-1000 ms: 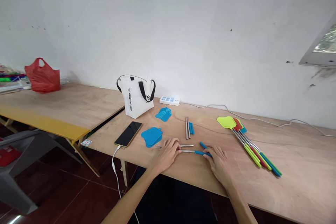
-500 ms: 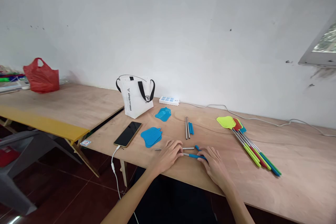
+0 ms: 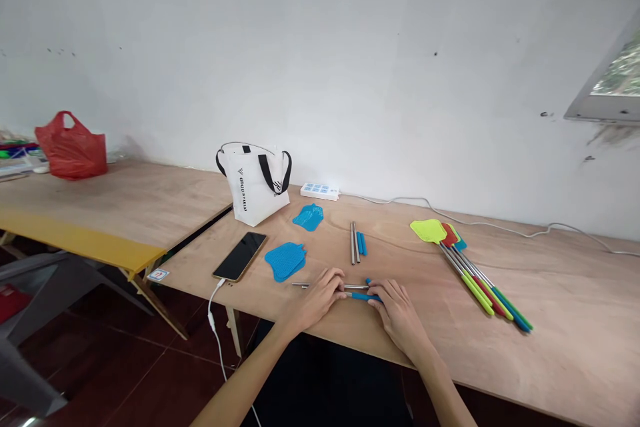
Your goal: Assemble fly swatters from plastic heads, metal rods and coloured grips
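My left hand [image 3: 323, 297] is low over the tabletop, its fingers closed on slim metal rods whose tips stick out on its left side. Just to the right, my right hand [image 3: 397, 310] has its fingers curled on a blue handle sleeve [image 3: 361, 296] fitted to the lower metal rod. A second metal rod [image 3: 357, 287] runs above it, with a bit of blue at its right end; the fingers partly hide it. Beyond the hands are loose metal tubes [image 3: 353, 243] beside small blue sleeves [image 3: 361, 244]. Blue fly swatter heads [image 3: 285, 261] lie left of my left hand.
More blue swatter heads [image 3: 309, 217] lie farther back. Fly swatters [image 3: 470, 273] in several colours are bunched at right. A phone [image 3: 240, 255] with a white cable, a white bag [image 3: 253, 190] and a power strip [image 3: 320, 191] occupy the left and back.
My right hand has shifted left toward my left hand, bringing the blue sleeves along. The rods' tips left of my left hand show slightly differently. The camera view has turned a little.
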### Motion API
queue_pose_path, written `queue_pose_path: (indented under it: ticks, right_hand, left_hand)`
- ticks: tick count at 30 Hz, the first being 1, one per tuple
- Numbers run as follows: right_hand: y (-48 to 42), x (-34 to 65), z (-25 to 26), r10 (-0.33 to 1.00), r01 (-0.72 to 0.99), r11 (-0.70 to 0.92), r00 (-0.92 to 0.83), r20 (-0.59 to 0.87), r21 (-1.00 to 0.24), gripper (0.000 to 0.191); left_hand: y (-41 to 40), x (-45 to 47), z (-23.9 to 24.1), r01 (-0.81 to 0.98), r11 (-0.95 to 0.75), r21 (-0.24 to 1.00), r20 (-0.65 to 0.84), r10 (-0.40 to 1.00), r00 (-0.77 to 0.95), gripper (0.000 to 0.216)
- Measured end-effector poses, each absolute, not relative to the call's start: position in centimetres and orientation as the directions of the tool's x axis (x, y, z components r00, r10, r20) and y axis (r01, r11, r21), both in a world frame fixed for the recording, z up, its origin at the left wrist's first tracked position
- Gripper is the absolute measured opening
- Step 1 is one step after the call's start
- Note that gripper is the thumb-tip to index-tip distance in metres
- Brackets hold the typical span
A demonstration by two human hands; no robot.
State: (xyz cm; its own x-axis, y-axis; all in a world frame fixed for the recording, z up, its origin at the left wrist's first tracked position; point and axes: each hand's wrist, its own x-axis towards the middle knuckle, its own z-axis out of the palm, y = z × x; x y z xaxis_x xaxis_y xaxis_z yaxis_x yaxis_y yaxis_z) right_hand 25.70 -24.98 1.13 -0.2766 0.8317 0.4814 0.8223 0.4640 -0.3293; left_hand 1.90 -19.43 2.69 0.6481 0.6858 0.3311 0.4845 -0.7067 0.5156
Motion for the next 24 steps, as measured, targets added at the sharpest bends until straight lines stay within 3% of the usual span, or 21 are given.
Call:
queue_pose_path:
  ticks: [19,24]
  right_hand:
    - [-24.61,25.57,0.89,0.797,0.805,0.522,-0.341,0.498,-0.283,0.019]
    - [-24.72,26.03,0.84,0.813,0.831,0.447,-0.225,0.536,-0.33,0.016]
  left_hand:
    - [-19.33,1.99,2.5,0.474,-0.702,0.532,0.331,0.687,0.647,0.009]
    - [-19.47,1.76,2.6,0.536,-0.705,0.465,0.344,0.702,0.624,0.009]
